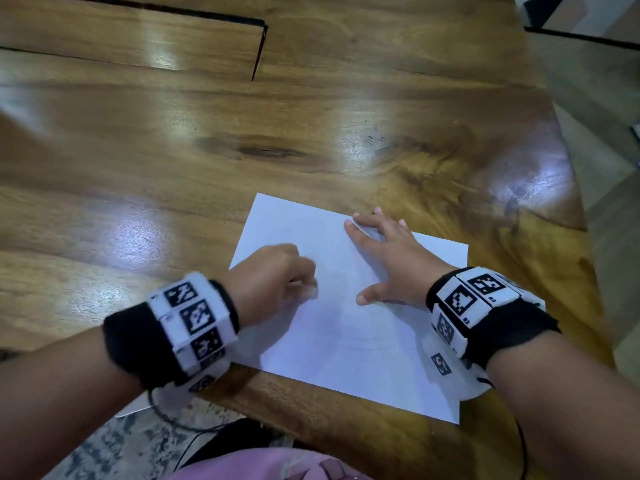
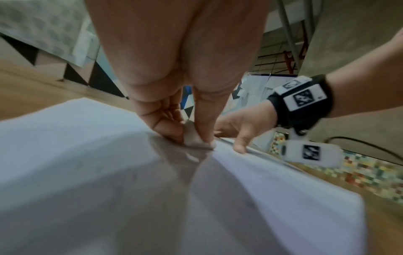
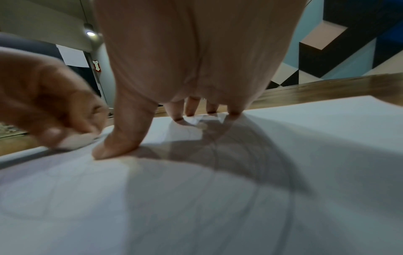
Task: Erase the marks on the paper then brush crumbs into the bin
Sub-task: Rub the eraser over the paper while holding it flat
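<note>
A white sheet of paper (image 1: 349,327) lies near the front edge of the wooden table (image 1: 242,140). Faint curved pencil marks (image 3: 272,163) show on it. My left hand (image 1: 277,278) pinches a small pale eraser (image 2: 194,139) between thumb and fingers and presses it onto the paper's left part. The eraser (image 1: 310,292) looks blurred in the head view. My right hand (image 1: 388,258) lies flat with spread fingers (image 3: 191,108) on the paper's far right part, its thumb (image 3: 117,143) pressed down beside the eraser (image 3: 74,139). No bin is in view.
The table's right edge (image 1: 571,188) and front edge drop to a tiled floor. A dark slot (image 1: 258,53) cuts the tabletop at the far left. A black cable (image 1: 180,424) hangs below my left wrist.
</note>
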Demonstrator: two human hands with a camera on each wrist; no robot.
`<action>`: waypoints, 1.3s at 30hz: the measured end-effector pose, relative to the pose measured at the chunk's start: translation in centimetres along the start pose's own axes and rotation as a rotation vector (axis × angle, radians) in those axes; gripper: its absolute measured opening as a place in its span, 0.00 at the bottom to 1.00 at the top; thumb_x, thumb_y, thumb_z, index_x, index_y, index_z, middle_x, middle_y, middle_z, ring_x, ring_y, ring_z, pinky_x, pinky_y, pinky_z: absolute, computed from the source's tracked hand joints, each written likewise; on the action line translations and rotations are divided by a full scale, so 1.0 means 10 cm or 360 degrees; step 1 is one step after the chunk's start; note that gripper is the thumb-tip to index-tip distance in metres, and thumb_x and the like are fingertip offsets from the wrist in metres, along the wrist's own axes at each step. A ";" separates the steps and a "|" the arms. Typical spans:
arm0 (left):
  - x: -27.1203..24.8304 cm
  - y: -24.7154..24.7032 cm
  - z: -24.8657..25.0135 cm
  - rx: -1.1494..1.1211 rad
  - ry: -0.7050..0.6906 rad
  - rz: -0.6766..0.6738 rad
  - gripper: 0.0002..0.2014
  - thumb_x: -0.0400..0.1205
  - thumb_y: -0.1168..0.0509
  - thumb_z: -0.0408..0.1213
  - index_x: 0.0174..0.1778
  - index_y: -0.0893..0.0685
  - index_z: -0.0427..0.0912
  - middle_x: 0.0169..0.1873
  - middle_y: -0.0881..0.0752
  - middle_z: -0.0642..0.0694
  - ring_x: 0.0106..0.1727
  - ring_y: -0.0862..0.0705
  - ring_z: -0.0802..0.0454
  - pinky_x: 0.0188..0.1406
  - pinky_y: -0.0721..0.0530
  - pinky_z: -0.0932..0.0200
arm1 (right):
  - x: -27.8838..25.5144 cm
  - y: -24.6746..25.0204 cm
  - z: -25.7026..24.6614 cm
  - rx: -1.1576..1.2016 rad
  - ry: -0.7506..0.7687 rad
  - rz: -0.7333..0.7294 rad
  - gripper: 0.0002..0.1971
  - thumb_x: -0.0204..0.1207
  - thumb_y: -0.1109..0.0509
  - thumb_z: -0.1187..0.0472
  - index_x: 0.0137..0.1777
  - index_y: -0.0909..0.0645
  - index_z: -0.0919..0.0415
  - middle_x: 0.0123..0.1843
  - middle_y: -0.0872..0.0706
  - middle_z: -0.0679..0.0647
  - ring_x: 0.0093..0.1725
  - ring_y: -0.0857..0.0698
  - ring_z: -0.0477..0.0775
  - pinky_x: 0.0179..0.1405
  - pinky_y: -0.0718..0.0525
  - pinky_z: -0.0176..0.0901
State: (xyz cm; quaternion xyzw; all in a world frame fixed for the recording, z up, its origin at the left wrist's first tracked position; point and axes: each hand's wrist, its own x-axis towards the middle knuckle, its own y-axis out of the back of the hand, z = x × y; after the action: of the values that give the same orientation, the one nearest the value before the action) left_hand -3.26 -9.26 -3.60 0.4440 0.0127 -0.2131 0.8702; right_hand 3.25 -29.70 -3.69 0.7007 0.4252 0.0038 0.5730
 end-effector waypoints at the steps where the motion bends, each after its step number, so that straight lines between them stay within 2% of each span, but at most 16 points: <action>1: -0.13 -0.05 -0.02 -0.0034 -0.0035 -0.0050 0.07 0.75 0.33 0.43 0.32 0.18 0.47 0.32 0.26 0.52 0.34 0.24 0.55 0.31 0.32 0.71 | 0.00 0.00 0.00 -0.0002 0.0003 0.0001 0.55 0.69 0.24 0.44 0.83 0.62 0.50 0.84 0.61 0.45 0.82 0.69 0.49 0.77 0.70 0.47; 3: -0.38 -0.10 -0.01 -0.0139 -0.0038 -0.0206 0.07 0.74 0.34 0.42 0.31 0.20 0.47 0.31 0.28 0.59 0.32 0.24 0.66 0.34 0.31 0.77 | 0.00 0.00 0.01 -0.0006 0.0010 -0.0003 0.55 0.69 0.24 0.45 0.83 0.62 0.50 0.84 0.61 0.45 0.82 0.69 0.50 0.78 0.70 0.47; 5: -0.48 -0.12 -0.03 -0.0157 -0.0022 -0.0331 0.05 0.74 0.33 0.36 0.32 0.18 0.45 0.33 0.27 0.62 0.34 0.23 0.70 0.36 0.30 0.81 | 0.01 -0.01 0.01 -0.0010 0.0007 0.0000 0.55 0.69 0.24 0.45 0.83 0.62 0.50 0.84 0.62 0.45 0.82 0.70 0.50 0.79 0.70 0.48; 7: -0.38 -0.07 -0.01 -0.0075 -0.0061 -0.0306 0.04 0.73 0.32 0.34 0.32 0.15 0.44 0.32 0.26 0.59 0.32 0.23 0.65 0.35 0.31 0.79 | 0.01 -0.01 0.00 -0.0025 0.0004 0.0003 0.55 0.69 0.24 0.44 0.83 0.63 0.50 0.84 0.62 0.46 0.82 0.70 0.50 0.79 0.69 0.49; 9: -0.14 0.01 0.04 0.0012 -0.0058 -0.0140 0.05 0.73 0.31 0.38 0.33 0.15 0.42 0.33 0.24 0.50 0.32 0.23 0.56 0.31 0.33 0.71 | 0.01 -0.01 0.00 -0.0029 0.0002 0.0001 0.55 0.69 0.24 0.44 0.83 0.63 0.50 0.84 0.62 0.46 0.82 0.69 0.50 0.79 0.69 0.48; 11: 0.09 0.05 0.07 0.0038 0.0012 -0.0031 0.05 0.75 0.31 0.39 0.36 0.15 0.42 0.36 0.23 0.46 0.31 0.24 0.56 0.28 0.32 0.73 | 0.00 -0.01 0.00 -0.0020 -0.0003 -0.0001 0.55 0.69 0.24 0.44 0.83 0.63 0.50 0.84 0.62 0.45 0.82 0.69 0.50 0.78 0.70 0.48; 15: -0.05 -0.09 0.08 0.0036 -0.0075 -0.0013 0.04 0.73 0.31 0.34 0.34 0.16 0.47 0.32 0.27 0.53 0.32 0.24 0.55 0.31 0.34 0.70 | -0.01 -0.01 0.01 0.0008 0.0010 0.0005 0.55 0.69 0.24 0.45 0.84 0.62 0.50 0.84 0.62 0.45 0.82 0.69 0.49 0.79 0.70 0.47; 18: -0.40 -0.16 0.11 -0.0042 -0.0126 -0.0223 0.05 0.73 0.32 0.36 0.33 0.19 0.48 0.32 0.29 0.57 0.30 0.27 0.62 0.31 0.36 0.77 | 0.00 -0.01 0.01 0.0005 0.0014 0.0004 0.55 0.69 0.24 0.45 0.84 0.63 0.50 0.84 0.62 0.45 0.82 0.70 0.49 0.79 0.70 0.47; 20: -0.43 -0.14 0.10 -0.0081 -0.0115 -0.0347 0.07 0.75 0.37 0.41 0.34 0.16 0.47 0.34 0.28 0.56 0.32 0.21 0.59 0.32 0.33 0.80 | 0.01 -0.01 0.01 -0.0001 0.0012 -0.0002 0.55 0.69 0.24 0.45 0.83 0.63 0.50 0.84 0.62 0.45 0.82 0.70 0.50 0.79 0.70 0.48; 23: -0.14 -0.02 0.11 -0.0025 -0.0112 -0.0225 0.07 0.73 0.34 0.41 0.34 0.15 0.43 0.34 0.25 0.50 0.35 0.17 0.47 0.34 0.30 0.68 | 0.01 -0.02 0.01 -0.0009 0.0017 0.0003 0.56 0.69 0.24 0.44 0.84 0.63 0.50 0.84 0.62 0.45 0.82 0.70 0.50 0.79 0.70 0.48; 26: 0.13 0.02 0.13 0.0051 -0.0095 -0.0090 0.04 0.75 0.33 0.37 0.37 0.15 0.42 0.35 0.25 0.47 0.37 0.21 0.46 0.36 0.33 0.65 | 0.01 -0.02 0.02 0.0003 0.0015 0.0009 0.56 0.68 0.24 0.44 0.83 0.63 0.50 0.84 0.62 0.45 0.82 0.70 0.50 0.79 0.70 0.48; 28: 0.06 -0.06 0.12 0.0018 -0.0104 -0.0075 0.05 0.75 0.34 0.38 0.35 0.17 0.43 0.35 0.25 0.47 0.37 0.20 0.45 0.36 0.30 0.63 | 0.01 -0.02 0.02 -0.0007 0.0016 0.0002 0.56 0.68 0.24 0.44 0.83 0.63 0.50 0.84 0.62 0.45 0.82 0.70 0.50 0.79 0.70 0.48; 31: -0.30 -0.14 0.12 -0.0026 -0.0229 -0.0235 0.09 0.76 0.38 0.42 0.31 0.20 0.44 0.32 0.28 0.52 0.31 0.22 0.51 0.31 0.32 0.68 | 0.01 -0.01 0.02 0.0001 0.0016 0.0004 0.55 0.69 0.24 0.45 0.83 0.63 0.50 0.84 0.62 0.45 0.82 0.70 0.50 0.79 0.70 0.48; 34: -0.42 -0.14 0.09 -0.0026 -0.0258 -0.0378 0.05 0.75 0.38 0.39 0.34 0.19 0.48 0.32 0.31 0.59 0.30 0.26 0.61 0.31 0.35 0.73 | 0.01 -0.01 0.01 -0.0007 0.0013 -0.0002 0.56 0.69 0.24 0.45 0.83 0.63 0.50 0.84 0.62 0.46 0.82 0.70 0.50 0.79 0.70 0.48; 36: -0.25 -0.08 0.10 -0.0041 -0.0241 -0.0300 0.04 0.73 0.33 0.37 0.32 0.18 0.46 0.31 0.30 0.59 0.30 0.28 0.63 0.31 0.36 0.73 | 0.01 -0.01 0.01 -0.0014 0.0010 -0.0004 0.56 0.69 0.24 0.45 0.83 0.63 0.50 0.84 0.62 0.46 0.82 0.70 0.51 0.79 0.70 0.48; 39: 0.13 0.02 0.11 0.0022 -0.0172 -0.0050 0.06 0.73 0.33 0.40 0.34 0.15 0.41 0.34 0.26 0.49 0.33 0.27 0.55 0.33 0.36 0.69 | 0.02 -0.02 0.02 -0.0014 0.0013 0.0007 0.56 0.68 0.24 0.44 0.83 0.63 0.50 0.84 0.62 0.46 0.82 0.69 0.51 0.78 0.70 0.48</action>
State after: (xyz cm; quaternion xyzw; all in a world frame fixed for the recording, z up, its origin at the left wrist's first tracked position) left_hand -2.17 -10.48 -3.07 0.4375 -0.0289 -0.2505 0.8632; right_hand 3.35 -29.75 -4.06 0.6990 0.4260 0.0097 0.5744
